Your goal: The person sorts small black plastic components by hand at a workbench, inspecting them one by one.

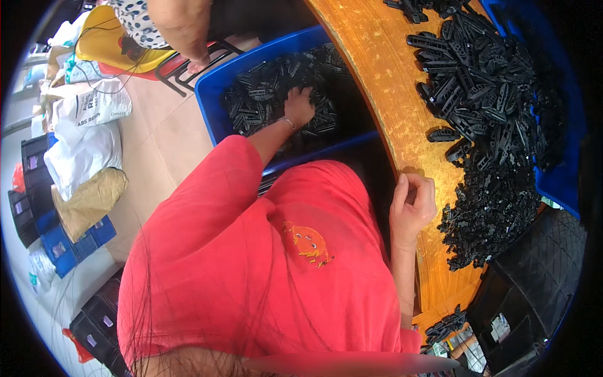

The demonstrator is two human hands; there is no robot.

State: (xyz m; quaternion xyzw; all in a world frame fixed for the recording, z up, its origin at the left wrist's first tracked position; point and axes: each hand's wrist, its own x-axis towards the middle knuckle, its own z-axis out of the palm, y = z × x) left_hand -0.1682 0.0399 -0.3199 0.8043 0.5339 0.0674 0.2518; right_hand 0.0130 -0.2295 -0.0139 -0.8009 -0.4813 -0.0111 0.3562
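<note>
Head view here: the left grip (300, 108) is down inside a big blue bin (212, 88), resting on a load of black plastic parts (257, 94). Fingers are a bit apart and slightly bent, but I honestly can't tell if they've closed on any of the parts. There's a bracelet (288, 123) on that wrist.

The right grip (412, 204) is over by the near edge of the wooden desk (358, 38), fingers curled and the thumb close to the index finger. Can't tell if anything's pinched in there.

Past that hand, the desk has a messy heap of long black pieces (468, 75) toward the far end, running into a pile of much smaller black bits (487, 217) closer in. Another blue bin (562, 185) is at the desk's right side.

Further out, the person's in a red shirt (251, 270) with a cartoon print. Off to the left there's tan floor (151, 138), white bags (94, 103), a brown bag (94, 198) and a yellow chair (100, 38). Somebody else's arm (182, 25) hangs beside that chair, up top.
</note>
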